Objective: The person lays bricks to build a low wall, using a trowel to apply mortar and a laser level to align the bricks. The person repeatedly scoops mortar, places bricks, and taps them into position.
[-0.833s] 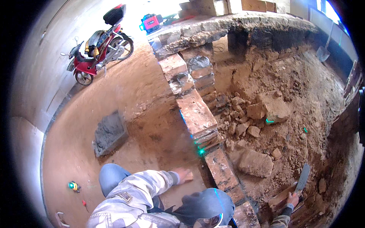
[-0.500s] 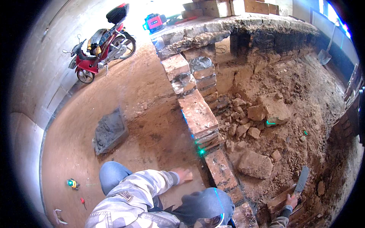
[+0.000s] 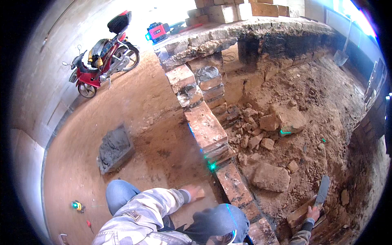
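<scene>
My right hand (image 3: 313, 213) is closed round the handle of a flat, long-bladed trowel (image 3: 323, 192), its grey blade pointing away from me. Beneath that hand lie loose bricks (image 3: 300, 216) on the dirt at the lower right. My left hand (image 3: 192, 192) is low over the brown floor, left of the low brick wall (image 3: 234, 185). Its fingers are blurred, and a small tan patch shows at their tips; whether they grip something I cannot make out. A bright green laser spot (image 3: 212, 166) falls on the wall between bricks. My bent knees are beside the wall.
A tub of grey mortar (image 3: 116, 149) stands on the floor to the left. Rubble and a big stone (image 3: 271, 177) lie right of the wall. Farther off are a red laser level (image 3: 157, 32), a red motorbike (image 3: 102, 61) and a shovel (image 3: 341, 57). A small yellow device (image 3: 76, 206) sits lower left.
The view has turned slightly, so the far surroundings sit a little farther left. My right hand keeps its hold on the trowel; my left hand stays low over the floor.
</scene>
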### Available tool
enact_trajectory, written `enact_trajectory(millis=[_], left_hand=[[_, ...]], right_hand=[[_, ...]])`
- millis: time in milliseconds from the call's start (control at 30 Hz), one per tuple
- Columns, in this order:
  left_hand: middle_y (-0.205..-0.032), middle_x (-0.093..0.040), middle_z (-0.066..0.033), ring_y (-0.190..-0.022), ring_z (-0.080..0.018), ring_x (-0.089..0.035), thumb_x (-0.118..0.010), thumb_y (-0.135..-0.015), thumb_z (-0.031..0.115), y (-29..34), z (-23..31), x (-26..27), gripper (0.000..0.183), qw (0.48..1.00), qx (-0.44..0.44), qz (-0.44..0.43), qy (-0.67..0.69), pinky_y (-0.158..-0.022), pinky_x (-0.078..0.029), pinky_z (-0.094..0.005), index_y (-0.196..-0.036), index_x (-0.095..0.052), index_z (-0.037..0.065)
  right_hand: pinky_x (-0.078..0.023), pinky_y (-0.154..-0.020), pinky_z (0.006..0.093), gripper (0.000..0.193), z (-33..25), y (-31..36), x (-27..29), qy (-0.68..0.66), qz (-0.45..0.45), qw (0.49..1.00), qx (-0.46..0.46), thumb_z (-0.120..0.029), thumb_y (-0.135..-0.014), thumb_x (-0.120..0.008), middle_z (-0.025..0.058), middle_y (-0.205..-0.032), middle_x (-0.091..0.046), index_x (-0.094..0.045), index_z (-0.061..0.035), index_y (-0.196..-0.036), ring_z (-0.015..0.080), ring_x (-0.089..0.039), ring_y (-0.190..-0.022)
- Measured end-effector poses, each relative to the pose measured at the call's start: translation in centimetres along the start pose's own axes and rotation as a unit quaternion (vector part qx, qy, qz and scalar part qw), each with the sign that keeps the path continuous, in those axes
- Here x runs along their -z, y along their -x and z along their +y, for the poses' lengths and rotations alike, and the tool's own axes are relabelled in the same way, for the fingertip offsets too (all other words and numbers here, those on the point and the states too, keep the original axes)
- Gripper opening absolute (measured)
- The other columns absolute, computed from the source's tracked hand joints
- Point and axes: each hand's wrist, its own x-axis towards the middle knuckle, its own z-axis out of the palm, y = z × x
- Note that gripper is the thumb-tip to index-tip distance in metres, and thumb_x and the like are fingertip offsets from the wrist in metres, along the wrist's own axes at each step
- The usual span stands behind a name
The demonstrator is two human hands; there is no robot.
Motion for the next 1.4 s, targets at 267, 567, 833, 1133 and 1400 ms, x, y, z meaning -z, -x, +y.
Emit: enact_trajectory(millis=[267,567,833,1133,1400], left_hand=[[-0.123,-0.065,-0.0200,-0.116,-0.0414,-0.061,-0.075,-0.079,0.035,-1.0,-0.7,-0.8,0.066,0.998,-0.019,-0.054,-0.037,-0.098,-0.050,-0.0516,-0.136,-0.049,0.013],[-0.122,-0.065,-0.0212,-0.114,-0.0399,-0.063,-0.075,-0.080,0.034,-0.8,-0.8,-1.6,0.069,0.995,-0.022,-0.065,-0.071,-0.096,-0.052,-0.0511,-0.140,-0.047,0.015],[-0.123,-0.064,-0.0215,-0.114,-0.0409,-0.062,-0.074,-0.080,0.032,0.2,0.0,-0.6,0.070,0.997,0.001,-0.065,-0.051,-0.097,-0.051,-0.0521,-0.142,-0.045,0.015],[-0.117,-0.068,-0.0214,-0.110,-0.0413,-0.065,-0.075,-0.075,0.033,0.1,-0.1,-0.2,0.076,0.991,-0.032,-0.115,-0.055,-0.095,-0.053,-0.0518,-0.143,-0.045,0.013],[-0.115,-0.070,-0.0222,-0.105,-0.0416,-0.067,-0.079,-0.070,0.036,0.5,-1.4,0.7,0.072,0.982,-0.028,-0.180,-0.059,-0.092,-0.054,-0.0494,-0.133,-0.056,0.010]], right_hand=[[-0.051,-0.089,0.0526,0.072,1.6,-1.4,-1.9,-0.021,-0.016,0.998,-0.062,-0.050,-0.077,-0.079,0.0274,-0.110,-0.069,-0.066,0.0065,-0.119,0.0444,-0.064,-0.104],[-0.050,-0.093,0.0520,0.075,0.5,-0.9,-0.8,0.001,-0.060,0.998,-0.035,-0.053,-0.078,-0.078,0.0241,-0.121,-0.067,-0.064,0.0016,-0.128,0.0414,-0.062,-0.112],[-0.051,-0.091,0.0514,0.077,0.1,-0.4,-1.0,-0.003,-0.012,0.999,-0.034,-0.053,-0.076,-0.078,0.0255,-0.117,-0.067,-0.063,0.0030,-0.127,0.0428,-0.064,-0.107],[-0.051,-0.085,0.0532,0.060,0.8,-0.8,-1.3,0.023,0.001,1.000,0.007,-0.058,-0.079,-0.073,0.0233,-0.101,-0.071,-0.072,-0.0015,-0.101,0.0449,-0.065,-0.097],[-0.049,-0.084,0.0570,0.066,2.1,-0.8,-2.7,0.000,-0.025,1.000,-0.009,-0.056,-0.080,-0.074,0.0272,-0.106,-0.067,-0.069,0.0036,-0.110,0.0468,-0.063,-0.100]])
